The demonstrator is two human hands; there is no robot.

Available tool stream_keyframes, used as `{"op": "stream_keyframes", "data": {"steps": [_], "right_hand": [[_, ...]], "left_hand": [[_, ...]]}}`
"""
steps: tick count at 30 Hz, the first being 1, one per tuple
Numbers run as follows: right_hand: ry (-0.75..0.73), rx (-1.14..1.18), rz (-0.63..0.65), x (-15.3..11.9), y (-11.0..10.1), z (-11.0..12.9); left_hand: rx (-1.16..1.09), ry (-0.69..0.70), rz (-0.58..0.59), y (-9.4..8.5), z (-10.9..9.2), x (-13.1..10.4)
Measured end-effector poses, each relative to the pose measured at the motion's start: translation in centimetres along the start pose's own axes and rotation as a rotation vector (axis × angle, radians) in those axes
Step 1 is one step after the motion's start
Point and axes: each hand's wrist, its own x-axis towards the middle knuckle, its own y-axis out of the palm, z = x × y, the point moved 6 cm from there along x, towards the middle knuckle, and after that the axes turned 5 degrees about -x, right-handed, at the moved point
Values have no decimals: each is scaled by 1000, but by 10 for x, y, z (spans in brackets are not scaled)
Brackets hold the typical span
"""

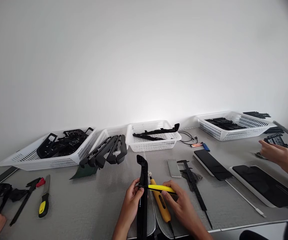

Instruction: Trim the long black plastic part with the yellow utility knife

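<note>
My left hand (131, 200) is closed around a long black plastic trim part (142, 206), held upright at the table's front edge with its curved end up. My right hand (181, 203) grips a yellow ribbed-handled trimming tool (162, 189). The tool points left, and its thin tip meets the trim part close to my left fingertips; the tip itself is hard to make out. Beneath the right hand lies a yellow corded tool (162, 203). Black calipers (194, 185) and a small pale grey block (174, 168) rest to its right.
White baskets hold black parts: one at left (58, 163), one in the middle (154, 145), one at right (224, 134). Long trims (108, 150) overhang another. Phones (214, 163) lie rightward. Co-workers' hands (279, 155) handle parts at both sides. A file (45, 200) lies left.
</note>
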Motion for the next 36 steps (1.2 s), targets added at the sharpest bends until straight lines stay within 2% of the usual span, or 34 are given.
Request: {"op": "stream_keyframes", "data": {"steps": [5, 9, 14, 19, 27, 32, 36], "right_hand": [[98, 6, -139, -1, -9, -15], [101, -1, -104, -1, -6, -16], [82, -16, -181, -1, -11, -12], [55, -31, -116, 0, -8, -11], [39, -40, -147, 0, -9, -9], [75, -23, -171, -1, -13, -9], [71, -15, -111, 0, -8, -7]], "left_hand": [[11, -39, 43, 5, -7, -4], [6, -55, 69, 8, -13, -6], [6, -42, 38, 5, -9, -5], [0, -54, 57, 9, -6, -6], [-35, -95, 2, 5, -3, -5], [-18, -85, 38, 6, -4, -5], [-22, -76, 55, 6, -4, -5]]}}
